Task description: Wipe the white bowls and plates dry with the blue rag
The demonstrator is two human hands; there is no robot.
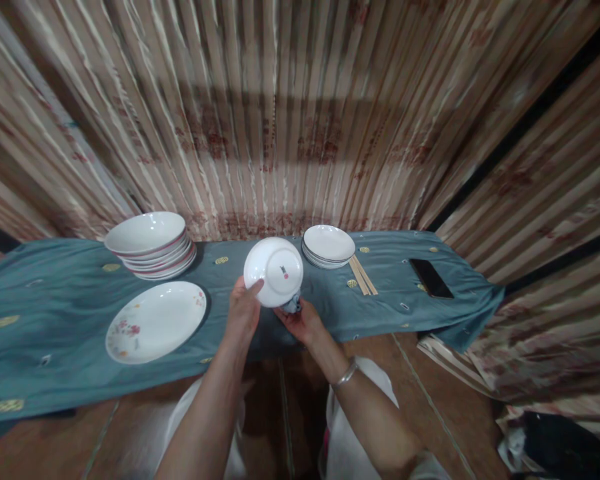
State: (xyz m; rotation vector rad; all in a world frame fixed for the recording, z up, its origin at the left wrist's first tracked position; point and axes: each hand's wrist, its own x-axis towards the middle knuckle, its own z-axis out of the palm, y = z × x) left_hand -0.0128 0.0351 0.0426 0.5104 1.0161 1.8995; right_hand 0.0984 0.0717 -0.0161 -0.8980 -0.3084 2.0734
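Observation:
A small white plate [265,257] is tilted up over the table, its underside with a foot ring and a small printed mark facing me. My left hand [245,303] grips its left rim, thumb on the underside. At the plate's lower right edge, my right hand [303,321] holds a bluish cloth [293,305] against the rim; most of the fingers are behind the plate and cloth. Right of the held plate stands a stack of small white plates [329,243] with dark rims. Two or so wooden chopsticks [363,276] lie beside that stack.
A stack of white bowls [150,237] with red rims stands at the back left. In front of it lies a large oval plate [157,327] with flower prints. A black phone [431,278] rests toward the right on the green tablecloth [330,300]. Pleated curtains [300,120] hang behind.

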